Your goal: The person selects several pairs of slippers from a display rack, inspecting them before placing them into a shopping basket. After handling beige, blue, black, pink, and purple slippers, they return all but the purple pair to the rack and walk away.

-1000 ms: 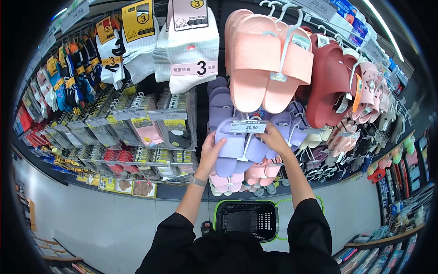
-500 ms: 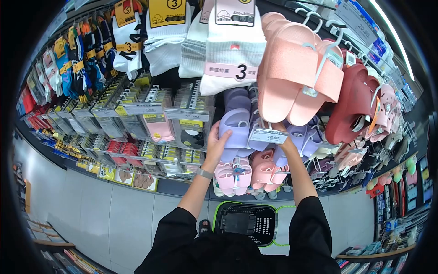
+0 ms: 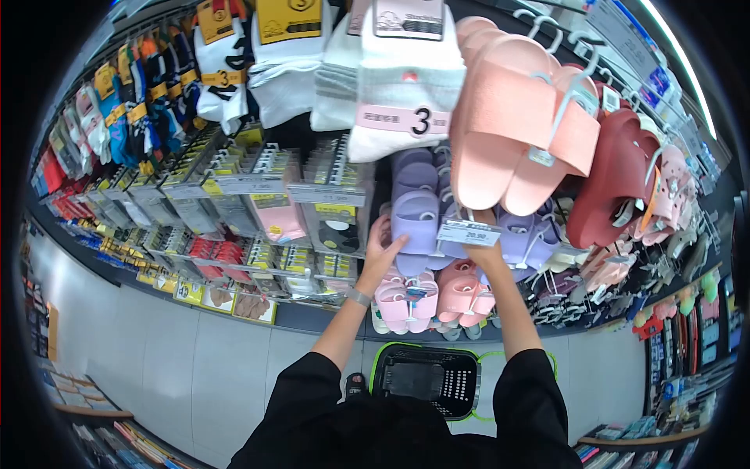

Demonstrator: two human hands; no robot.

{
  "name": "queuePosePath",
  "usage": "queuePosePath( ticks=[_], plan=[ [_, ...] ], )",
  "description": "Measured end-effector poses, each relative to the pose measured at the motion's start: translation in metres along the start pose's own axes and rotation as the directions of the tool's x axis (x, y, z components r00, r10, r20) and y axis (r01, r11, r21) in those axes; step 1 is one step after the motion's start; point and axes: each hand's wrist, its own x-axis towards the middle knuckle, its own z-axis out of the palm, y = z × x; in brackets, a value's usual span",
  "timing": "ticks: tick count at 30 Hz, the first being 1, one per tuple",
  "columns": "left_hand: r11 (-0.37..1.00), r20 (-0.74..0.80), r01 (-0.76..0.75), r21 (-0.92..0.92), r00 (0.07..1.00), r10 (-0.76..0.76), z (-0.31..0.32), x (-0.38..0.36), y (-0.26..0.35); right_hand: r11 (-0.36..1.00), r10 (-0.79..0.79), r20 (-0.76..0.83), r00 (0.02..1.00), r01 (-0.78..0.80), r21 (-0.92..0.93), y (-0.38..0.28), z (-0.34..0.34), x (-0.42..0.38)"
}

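Purple slippers [image 3: 416, 213] hang on the rack in front of me at mid-height. My left hand [image 3: 381, 252] grips the left side of the purple slippers, its thumb on the front and its other fingers mostly out of sight. My right hand [image 3: 486, 252] reaches in behind a price tag [image 3: 469, 233] reading 20.90, beside more purple slippers [image 3: 525, 238]. Its fingers are largely covered by the tag, so I cannot see what they touch. Large peach slippers [image 3: 500, 125] hang just above. Below are light pink slippers [image 3: 406, 299] and coral pink slippers [image 3: 462, 293].
White socks [image 3: 410, 86] in packs hang at upper left of the slippers, above packaged goods [image 3: 336, 223] on hooks. Dark red slippers [image 3: 613, 184] hang at right. A black basket with a green rim [image 3: 375, 367] stands on the floor before me.
The view has shifted slightly, so the rack appears a little further right. My left hand stays at the purple slippers, with its thumb lower on them. My right hand remains behind the price tag.
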Motion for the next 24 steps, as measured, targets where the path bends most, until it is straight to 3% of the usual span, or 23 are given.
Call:
queuePosePath(
  ticks=[1, 7, 9, 10, 11, 13, 15, 17, 19, 23, 24],
  plan=[
    [1.000, 0.021, -0.001, 0.027, 1.000, 0.001, -0.001, -0.001, -0.005, 1.000, 0.010, -0.077, 0.997, -0.011, -0.020, -0.010, -0.001, -0.005],
    [0.997, 0.078, 0.054, 0.063, 0.995, -0.059, 0.002, 0.002, -0.014, 0.991, 0.137, -0.180, 0.974, -0.133, 0.033, -0.025, -0.002, -0.059],
    [0.995, 0.085, 0.056, 0.079, 0.994, -0.062, 0.000, 0.002, -0.018, 0.941, 0.325, -0.250, 0.912, -0.285, 0.183, -0.036, -0.002, -0.080],
    [0.995, 0.088, 0.055, 0.081, 0.994, -0.062, -0.002, 0.000, -0.021, 0.874, 0.443, -0.185, 0.877, -0.376, 0.308, -0.032, 0.004, -0.093],
    [0.999, 0.124, 0.030, 0.026, 0.992, -0.033, -0.004, -0.005, -0.026, 0.871, 0.448, -0.187, 0.874, -0.380, 0.310, -0.016, 0.022, -0.107],
    [1.000, 0.164, 0.005, -0.028, 0.986, 0.000, -0.006, -0.011, -0.044, 0.639, 0.687, -0.038, 0.726, -0.578, 0.508, 0.016, 0.057, -0.130],
    [0.995, 0.219, 0.081, -0.056, 0.973, -0.067, -0.010, -0.018, -0.065, 0.629, 0.663, 0.004, 0.749, -0.560, 0.539, 0.015, 0.065, -0.119],
    [0.992, 0.157, 0.124, 0.002, 0.980, -0.123, -0.012, -0.017, -0.071, 0.622, 0.626, 0.047, 0.778, -0.535, 0.571, 0.023, 0.078, -0.110],
    [0.959, 0.051, 0.165, 0.229, 0.982, -0.181, -0.015, -0.013, -0.071, 0.352, 0.648, 0.301, 0.700, -0.625, 0.697, 0.045, 0.104, -0.115],
    [0.956, -0.050, 0.072, 0.283, 0.997, -0.061, -0.025, -0.014, -0.068, 0.402, 0.612, 0.356, 0.706, -0.665, 0.629, 0.043, 0.104, -0.107],
    [0.942, -0.074, 0.060, 0.330, 0.997, -0.037, -0.030, -0.013, -0.065, 0.477, 0.622, 0.265, 0.737, -0.625, 0.617, 0.045, 0.105, -0.112]
  ],
)
